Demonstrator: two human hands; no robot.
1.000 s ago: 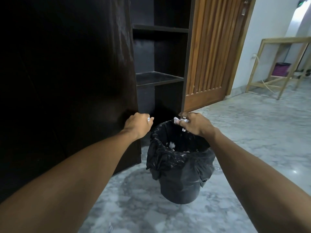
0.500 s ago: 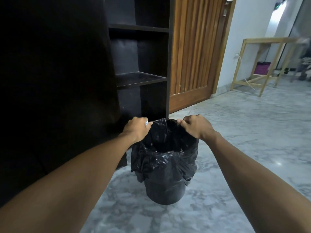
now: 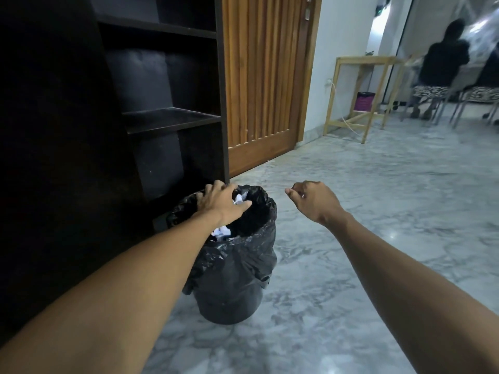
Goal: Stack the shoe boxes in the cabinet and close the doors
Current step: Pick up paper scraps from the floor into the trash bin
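Your left hand (image 3: pixel 220 202) reaches over the rim of the black bin (image 3: pixel 229 292) with fingers spread and relaxed, touching its bag, and your right hand (image 3: pixel 313 201) hangs in the air beside it, fingers curled and holding nothing. The dark cabinet (image 3: pixel 172 122) stands just behind the bin with its shelves bare; I can read no writing anywhere. A wooden door (image 3: pixel 259 76) is beside the cabinet and a wooden table (image 3: pixel 359 90) stands by the far wall.

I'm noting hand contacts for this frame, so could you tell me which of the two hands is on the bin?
The left hand: its spread fingers rest on the rim of the black-lined bin. The right hand hangs curled over the floor, touching nothing.
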